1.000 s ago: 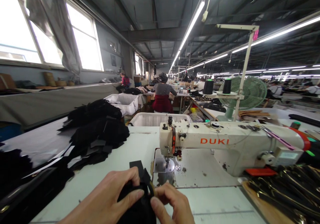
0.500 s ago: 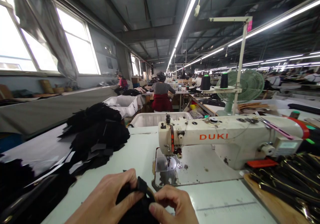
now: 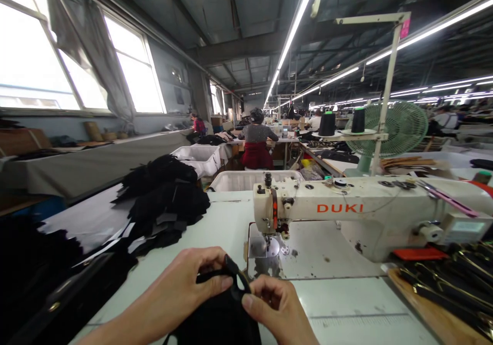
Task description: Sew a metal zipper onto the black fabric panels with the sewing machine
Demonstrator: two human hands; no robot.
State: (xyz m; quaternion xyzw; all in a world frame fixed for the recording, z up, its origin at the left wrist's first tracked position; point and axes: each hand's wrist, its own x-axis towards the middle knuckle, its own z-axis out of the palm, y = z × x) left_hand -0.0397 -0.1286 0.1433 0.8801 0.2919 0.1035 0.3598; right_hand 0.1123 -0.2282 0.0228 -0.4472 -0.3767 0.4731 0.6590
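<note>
Before the sewing machine, a black fabric piece with a narrow strap loop along its top edge is held up by both hands. My left hand pinches the loop near its top, thumb in front and fingers behind. On the loop's right side, my right hand grips the edge between thumb and curled fingers. A small gap shows through the loop between the two hands. The lower part of the piece runs out of view. The needle area stands just beyond, apart from the fabric.
Piled black fabric pieces lie on the left of the table. Black straps with gold-coloured trim rest on a wooden board at right. White bins, a green fan and a seated co-worker are beyond.
The camera view has turned slightly left, so the surroundings sit further right. The black piece is raised a little, showing more of it and a wider gap in the loop; both hands keep their grip.
</note>
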